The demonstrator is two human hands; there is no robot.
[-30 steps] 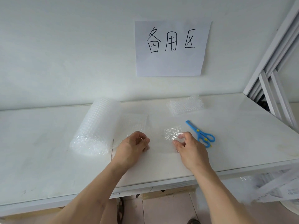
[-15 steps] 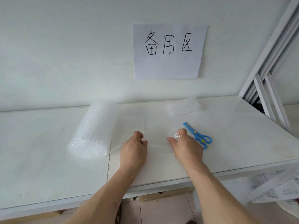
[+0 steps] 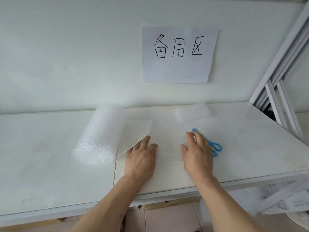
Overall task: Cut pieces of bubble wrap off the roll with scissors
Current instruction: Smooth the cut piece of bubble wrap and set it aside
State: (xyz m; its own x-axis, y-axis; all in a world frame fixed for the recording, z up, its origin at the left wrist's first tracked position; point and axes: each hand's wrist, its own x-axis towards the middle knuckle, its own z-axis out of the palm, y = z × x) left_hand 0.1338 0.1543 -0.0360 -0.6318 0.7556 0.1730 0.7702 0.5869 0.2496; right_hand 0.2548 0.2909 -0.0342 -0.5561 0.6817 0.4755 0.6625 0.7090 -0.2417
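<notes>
Your flat, open left hand (image 3: 141, 159) and right hand (image 3: 197, 154) press the near-invisible sheet; roll (image 3: 100, 134) axis runs near-left to far-right; scissors (image 3: 209, 144) partly hidden, tips far-left.

One bubble wrap roll (image 3: 100, 134), one scissors (image 3: 211, 144), two hands (image 3: 140, 158).
</notes>
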